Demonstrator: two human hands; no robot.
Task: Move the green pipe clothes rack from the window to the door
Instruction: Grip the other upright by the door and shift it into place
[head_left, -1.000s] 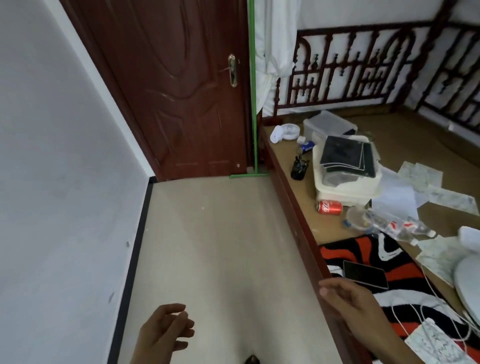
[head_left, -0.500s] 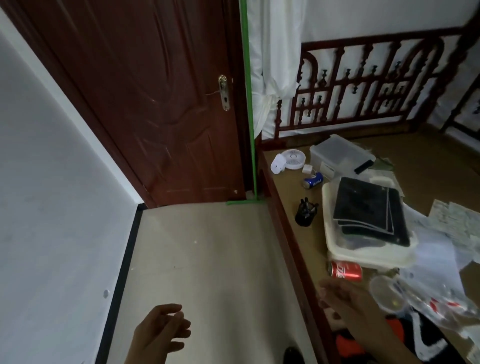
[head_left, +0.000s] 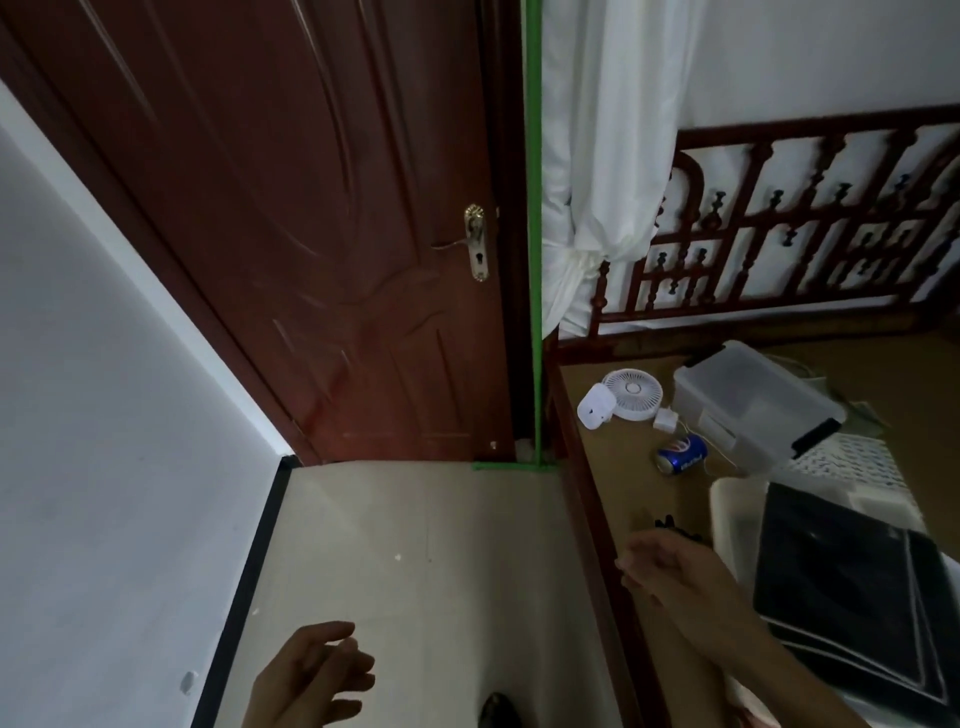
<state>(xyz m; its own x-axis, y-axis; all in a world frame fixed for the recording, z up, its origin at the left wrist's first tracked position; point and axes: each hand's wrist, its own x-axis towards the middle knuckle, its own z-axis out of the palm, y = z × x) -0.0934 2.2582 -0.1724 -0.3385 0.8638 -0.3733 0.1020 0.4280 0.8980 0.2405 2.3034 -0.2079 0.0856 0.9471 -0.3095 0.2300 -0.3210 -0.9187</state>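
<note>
The green pipe clothes rack (head_left: 534, 234) stands upright at the right edge of the dark red door (head_left: 322, 218), its foot bar on the floor at the threshold. Only one vertical pipe and the short foot are in view; the top is cut off. My left hand (head_left: 311, 675) hovers low over the beige floor, fingers loosely apart and holding nothing. My right hand (head_left: 670, 571) reaches forward over the edge of the wooden platform, fingers apart and empty. Both hands are well short of the rack.
A white wall (head_left: 104, 415) with black skirting runs along the left. On the right, a wooden platform (head_left: 613, 467) carries a small white fan (head_left: 631, 392), a blue can (head_left: 681, 453), a clear plastic box (head_left: 753, 405) and black boards on a white tray (head_left: 852, 582). A white curtain (head_left: 597, 156) hangs beside the rack.
The view has moved closer to the door and rack, so they appear larger. Both hands stay empty; the right hand has shifted forward along the platform edge.
</note>
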